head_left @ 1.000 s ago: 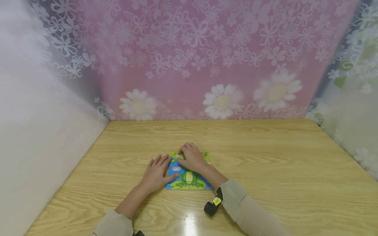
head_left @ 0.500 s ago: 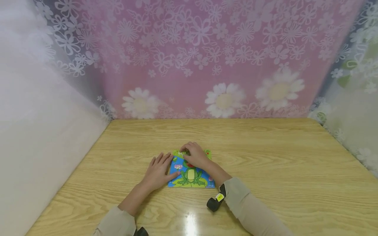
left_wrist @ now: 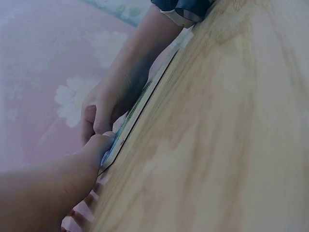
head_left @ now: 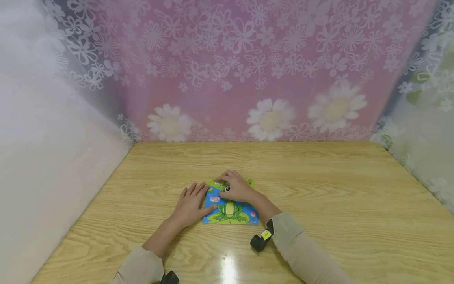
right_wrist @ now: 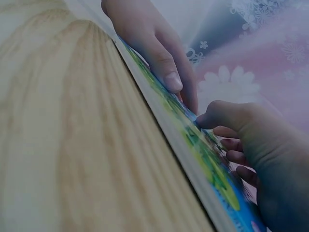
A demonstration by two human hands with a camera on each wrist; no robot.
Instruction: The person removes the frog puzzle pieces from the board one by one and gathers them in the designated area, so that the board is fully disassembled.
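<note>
Head view is showing the frog puzzle (head_left: 229,208) lying flat on the table (head_left: 319,185), near its front middle. The right hand (head_left: 237,186) is sliding back toward the board's far edge compared with a second ago, uncovering more of the frog; its curled fingers are pressing a green piece (head_left: 217,184) there, so fitting seems to be under way. The left hand (head_left: 189,204) is staying put, fingers straight and flat on the table, thumb (right_wrist: 166,67) resting on the board's left edge, steadying it.
</note>
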